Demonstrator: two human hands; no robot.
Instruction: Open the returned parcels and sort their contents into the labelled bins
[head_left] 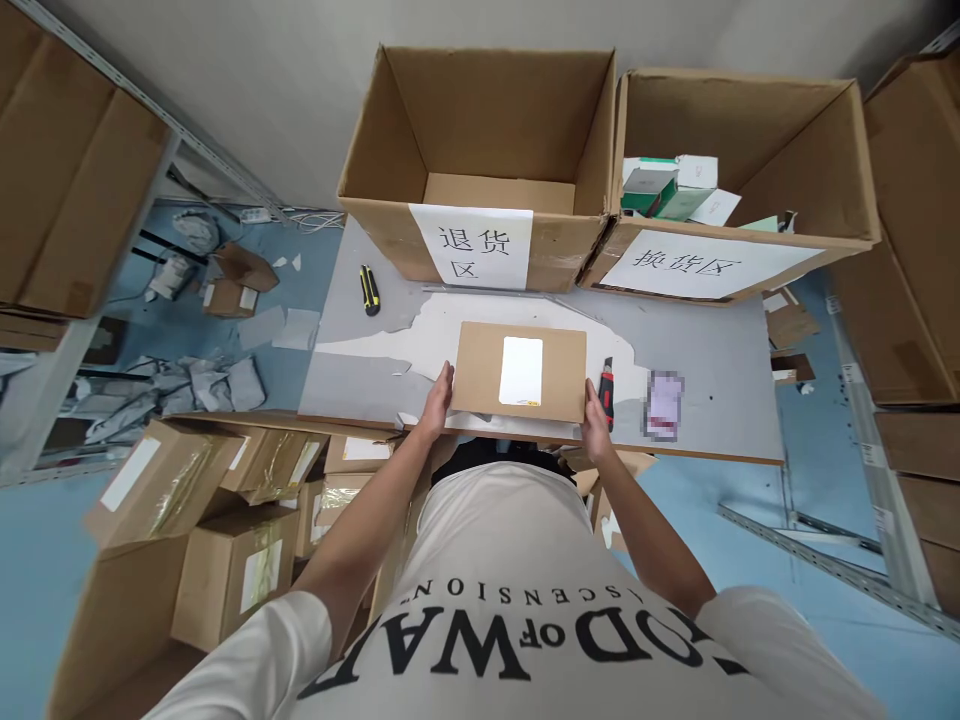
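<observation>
A flat brown cardboard box [480, 372] with a blank-looking white label [521, 370] faces up in front of my body, over the front edge of the table. My left hand [437, 402] presses against its left end, and my right hand [596, 425] grips the right end; the fingers are partly hidden behind the box sides. Just right of the box lies a red and black utility knife [607, 390], close to my right hand. Farther right is a small pinkish item [664, 405], blurred out. A yellow and black utility knife [369, 290] rests at the table's left.
Two big open cartons with handwritten signs stand along the table's [720, 370] back: the left carton [375, 225] and the right carton [862, 190], which holds several white and green boxes [686, 190]. Parcels [232, 560] fill a large carton at lower left. Shelves flank both sides.
</observation>
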